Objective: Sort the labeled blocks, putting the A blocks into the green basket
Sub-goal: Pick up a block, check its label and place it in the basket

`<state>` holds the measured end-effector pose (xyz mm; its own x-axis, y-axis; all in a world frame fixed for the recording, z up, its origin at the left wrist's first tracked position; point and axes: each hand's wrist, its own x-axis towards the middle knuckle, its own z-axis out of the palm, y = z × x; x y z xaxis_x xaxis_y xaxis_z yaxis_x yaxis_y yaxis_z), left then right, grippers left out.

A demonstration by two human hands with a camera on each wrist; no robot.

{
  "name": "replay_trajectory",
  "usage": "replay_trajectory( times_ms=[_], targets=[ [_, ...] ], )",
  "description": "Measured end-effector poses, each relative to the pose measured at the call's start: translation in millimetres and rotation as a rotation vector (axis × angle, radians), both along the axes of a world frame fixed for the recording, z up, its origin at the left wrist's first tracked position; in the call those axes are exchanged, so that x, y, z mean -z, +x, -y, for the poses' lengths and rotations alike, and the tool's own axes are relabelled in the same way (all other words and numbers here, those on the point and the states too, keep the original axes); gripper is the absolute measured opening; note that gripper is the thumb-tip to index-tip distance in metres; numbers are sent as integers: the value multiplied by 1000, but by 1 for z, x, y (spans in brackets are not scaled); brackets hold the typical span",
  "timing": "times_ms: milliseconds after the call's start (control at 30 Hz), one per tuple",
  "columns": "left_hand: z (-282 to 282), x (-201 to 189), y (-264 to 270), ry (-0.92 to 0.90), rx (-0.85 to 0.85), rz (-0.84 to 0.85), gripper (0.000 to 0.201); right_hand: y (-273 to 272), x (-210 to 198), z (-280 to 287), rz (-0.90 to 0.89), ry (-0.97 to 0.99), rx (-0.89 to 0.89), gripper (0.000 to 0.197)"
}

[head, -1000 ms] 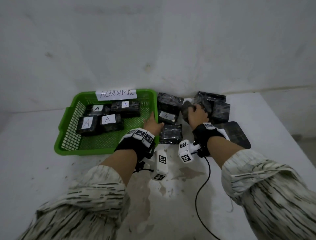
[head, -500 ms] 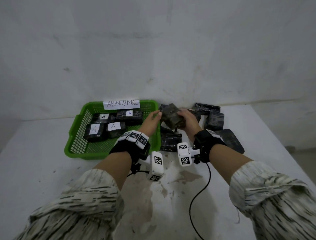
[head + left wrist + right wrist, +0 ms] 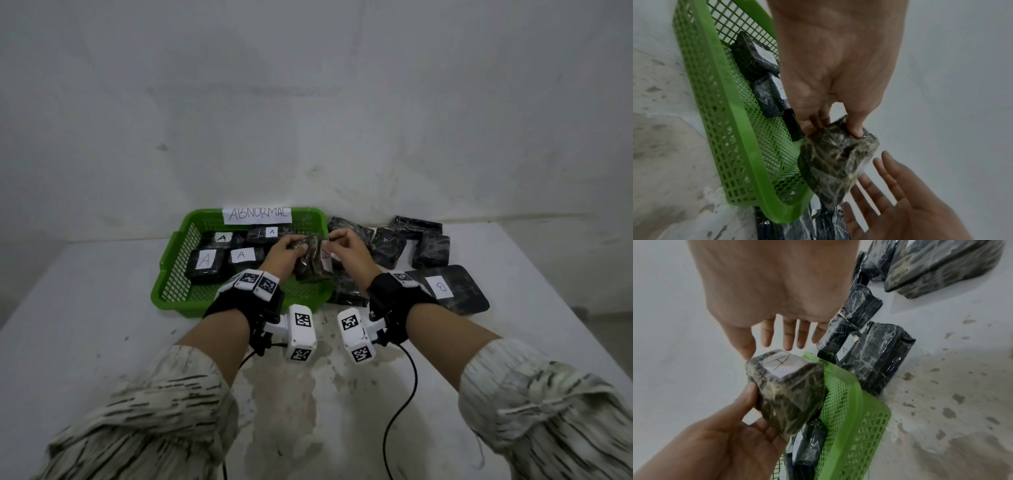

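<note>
My left hand (image 3: 294,246) grips a dark wrapped block (image 3: 310,263) over the right rim of the green basket (image 3: 171,270). Its white label reads A (image 3: 780,363). In the left wrist view the thumb and fingers (image 3: 856,129) pinch the block (image 3: 836,162) at its top. My right hand (image 3: 339,241) hovers just right of the block with straight, spread fingers (image 3: 789,337), holding nothing; its thumb tip is at the block's (image 3: 789,394) top edge. Several A blocks (image 3: 205,267) lie inside the basket.
A paper sign reading ABNORMAL (image 3: 257,215) hangs on the basket's back wall. Several dark blocks (image 3: 388,246) are piled on the white table right of the basket; one flat one is labelled B (image 3: 442,287), another beside the basket A (image 3: 844,350). A black cable (image 3: 400,404) trails toward me.
One second ago both hands were down in the pile. They lifted a block together; now the left hand alone holds it by the basket and the right hand has let go.
</note>
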<state>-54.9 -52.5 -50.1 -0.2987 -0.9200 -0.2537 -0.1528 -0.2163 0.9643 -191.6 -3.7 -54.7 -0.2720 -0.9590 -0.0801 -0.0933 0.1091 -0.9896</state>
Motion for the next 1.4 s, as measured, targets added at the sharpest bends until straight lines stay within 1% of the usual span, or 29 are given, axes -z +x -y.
replay_trajectory(
  times_ms=[100,167,233,333,400,567,633,700,767,867,933,1033,1100,1167,1267,1367,1400],
  targets=[
    [-5,-2,7,-14,47,-58,23,7,-1,1,65,125,-56,45],
    [-9,-3,10,-26,63,-77,27,13,-2,-2,120,158,-106,51],
    [-11,-4,14,-36,71,-95,30,18,-2,-3,177,145,-110,50],
    [-15,-6,16,-22,75,-106,32,23,-1,-1,274,131,-36,47],
    [-16,-6,17,-1,72,-113,33,24,-2,-3,322,133,-25,44],
    [-17,-3,20,-2,81,-121,30,24,1,-5,307,162,-39,41],
    [-17,-2,20,2,82,-127,26,22,4,-6,302,180,-84,43],
    [-19,-3,20,40,98,-132,24,19,2,-8,323,184,-127,36],
    [-21,-2,20,89,131,-134,31,15,1,-10,325,189,-145,30],
    [-24,-2,19,109,161,-160,47,12,2,-10,336,180,-126,31],
    [-24,-1,19,81,164,-167,49,11,4,-10,354,188,-147,31],
    [-22,-1,21,60,139,-176,48,10,3,-14,375,186,-251,22],
    [-22,0,21,81,145,-173,49,9,2,-15,356,195,-252,24],
    [-24,2,21,103,176,-174,53,8,2,-14,312,207,-211,26],
    [-24,7,22,59,198,-149,59,10,2,-14,298,220,-178,35],
    [-22,11,24,10,113,-117,56,13,-3,-17,379,213,-231,24],
    [-21,13,25,-11,58,-95,53,13,-4,-17,403,213,-216,27]
  ],
)
